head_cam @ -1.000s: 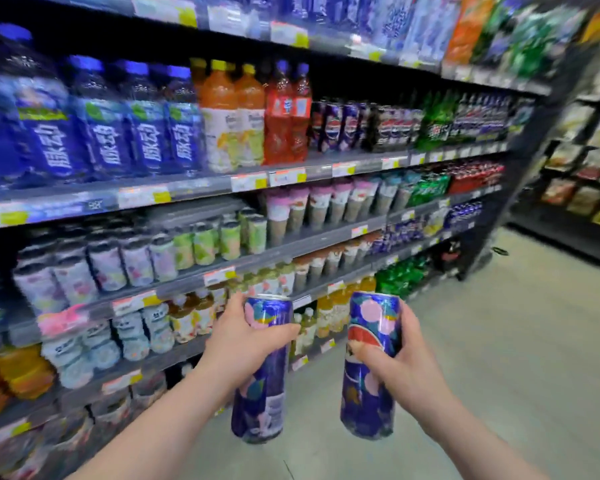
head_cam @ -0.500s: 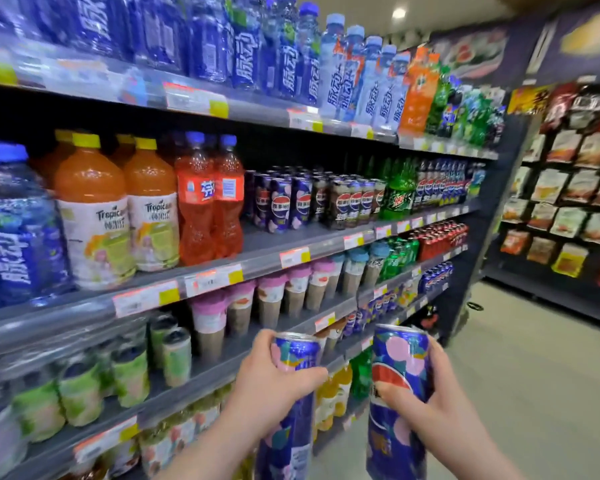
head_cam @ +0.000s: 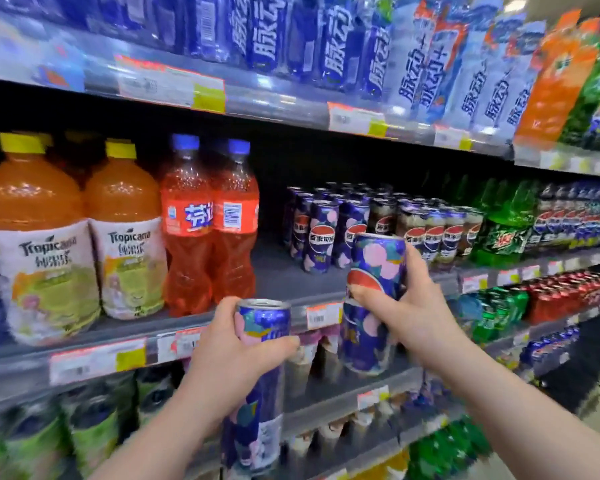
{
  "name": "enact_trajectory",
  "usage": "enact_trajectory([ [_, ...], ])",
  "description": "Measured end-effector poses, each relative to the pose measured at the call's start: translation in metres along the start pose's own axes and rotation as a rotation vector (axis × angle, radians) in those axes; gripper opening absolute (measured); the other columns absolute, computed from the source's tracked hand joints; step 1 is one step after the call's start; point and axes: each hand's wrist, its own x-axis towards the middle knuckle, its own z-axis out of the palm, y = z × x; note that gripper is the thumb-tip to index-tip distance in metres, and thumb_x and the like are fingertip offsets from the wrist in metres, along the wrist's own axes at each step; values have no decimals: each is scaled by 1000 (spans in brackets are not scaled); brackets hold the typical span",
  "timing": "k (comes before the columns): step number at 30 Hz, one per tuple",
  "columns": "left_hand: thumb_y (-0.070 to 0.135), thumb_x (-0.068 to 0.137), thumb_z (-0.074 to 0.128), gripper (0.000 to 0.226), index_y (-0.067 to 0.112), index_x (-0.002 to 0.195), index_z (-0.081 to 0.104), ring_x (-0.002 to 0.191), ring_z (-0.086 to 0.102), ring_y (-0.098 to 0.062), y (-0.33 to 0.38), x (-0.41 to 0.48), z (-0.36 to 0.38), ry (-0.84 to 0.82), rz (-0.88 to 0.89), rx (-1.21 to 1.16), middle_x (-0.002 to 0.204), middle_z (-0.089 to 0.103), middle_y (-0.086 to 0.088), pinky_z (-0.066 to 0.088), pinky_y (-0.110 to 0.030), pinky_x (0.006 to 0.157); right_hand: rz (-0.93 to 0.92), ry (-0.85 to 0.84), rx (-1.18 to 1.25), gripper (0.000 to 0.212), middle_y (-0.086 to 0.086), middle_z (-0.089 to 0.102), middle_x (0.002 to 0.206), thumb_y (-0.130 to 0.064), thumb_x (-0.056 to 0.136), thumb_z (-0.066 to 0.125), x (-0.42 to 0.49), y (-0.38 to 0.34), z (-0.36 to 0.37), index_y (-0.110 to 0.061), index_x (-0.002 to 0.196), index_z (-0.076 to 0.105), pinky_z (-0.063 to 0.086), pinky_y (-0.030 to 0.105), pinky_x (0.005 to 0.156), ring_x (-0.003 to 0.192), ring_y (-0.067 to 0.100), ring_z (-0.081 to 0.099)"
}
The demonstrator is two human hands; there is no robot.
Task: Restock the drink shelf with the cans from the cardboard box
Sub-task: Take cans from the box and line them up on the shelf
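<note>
My left hand (head_cam: pixel 234 355) grips a tall blue can with pink blotches (head_cam: pixel 257 403), held upright below the front edge of the drink shelf (head_cam: pixel 284 282). My right hand (head_cam: pixel 409 313) grips a second can of the same kind (head_cam: pixel 374 271), raised higher, its top level with the shelf's can row. Matching blue cans (head_cam: pixel 321 233) stand in rows on that shelf, with a bare stretch of shelf to their left. The cardboard box is out of view.
Orange juice bottles (head_cam: pixel 42 244) and red soda bottles (head_cam: pixel 208 223) stand left of the gap. Darker cans (head_cam: pixel 433 230) and green bottles (head_cam: pixel 506 220) fill the right. Blue bottles (head_cam: pixel 326 39) line the shelf above, cups and cans the shelves below. The aisle floor lies at right.
Both hands have risen with their cans and come closer to the shelf. The right can is now up at the can row; the view has tilted upward.
</note>
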Motion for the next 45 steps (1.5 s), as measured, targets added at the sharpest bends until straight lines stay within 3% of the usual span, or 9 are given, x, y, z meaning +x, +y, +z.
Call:
enact_trajectory([
  [2, 19, 55, 87, 55, 15, 97, 52, 54, 57, -3, 6, 16, 10, 96, 29, -43, 79, 66, -5, 47, -15, 53, -70, -57, 14, 65, -15, 65, 105, -19, 73, 75, 44, 2, 5, -36, 124, 38, 52, 27, 90, 91, -2, 65],
  [5, 41, 39, 81, 62, 23, 91, 52, 62, 60, -11, 15, 32, 27, 247, 30, -29, 77, 68, 1, 50, -29, 66, -150, -140, 5, 85, -4, 61, 121, -29, 68, 78, 101, 6, 17, -27, 138, 30, 44, 39, 103, 109, 14, 60],
  [13, 46, 30, 75, 61, 30, 85, 52, 64, 65, -10, 26, 47, 59, 535, 32, -22, 74, 72, 7, 54, -38, 76, -192, -377, 9, 83, 2, 66, 108, -26, 73, 75, 179, 30, 77, -28, 137, 24, 43, 26, 85, 97, 17, 61],
  [16, 45, 33, 77, 53, 42, 79, 52, 75, 69, -20, 31, 50, 62, 582, 46, 21, 78, 73, 10, 55, -46, 80, -183, -397, 46, 83, 2, 63, 111, -21, 70, 77, 188, 40, 95, -23, 136, 27, 46, 29, 92, 98, 22, 62],
  [21, 40, 41, 78, 50, 42, 82, 50, 74, 69, -12, 36, 60, 60, 542, 21, 69, 81, 70, 22, 56, -41, 78, -156, -436, 112, 86, 0, 55, 117, -9, 71, 78, 195, 47, 105, -17, 138, 25, 40, 21, 84, 96, 11, 54],
  [32, 29, 57, 85, 47, 35, 88, 49, 67, 65, 7, 35, 79, 60, 483, 69, 26, 80, 66, 33, 46, -18, 58, -185, -420, -19, 103, 10, 41, 140, -26, 65, 82, 218, 31, 100, -21, 145, 17, 39, 33, 105, 124, 23, 47],
  [36, 20, 63, 84, 46, 34, 90, 50, 68, 65, 8, 36, 82, 63, 455, 72, 54, 79, 69, 25, 45, -4, 47, -349, -504, -452, 93, 15, 41, 140, -33, 69, 79, 229, -1, 93, -16, 143, 27, 39, 30, 101, 125, 27, 47],
  [40, 16, 64, 81, 47, 35, 93, 49, 66, 64, 9, 41, 84, 65, 456, 76, 65, 83, 69, 9, 43, -2, 46, -400, -651, -783, 84, 10, 63, 118, -38, 70, 78, 241, -23, 92, -12, 138, 37, 49, 33, 93, 109, 23, 60],
  [45, 18, 63, 81, 46, 34, 91, 48, 68, 64, 12, 43, 87, 68, 434, 100, 44, 81, 69, 26, 43, -1, 48, -384, -770, -730, 82, 7, 63, 123, -33, 72, 78, 260, -28, 93, -13, 140, 38, 43, 25, 88, 114, 18, 56],
])
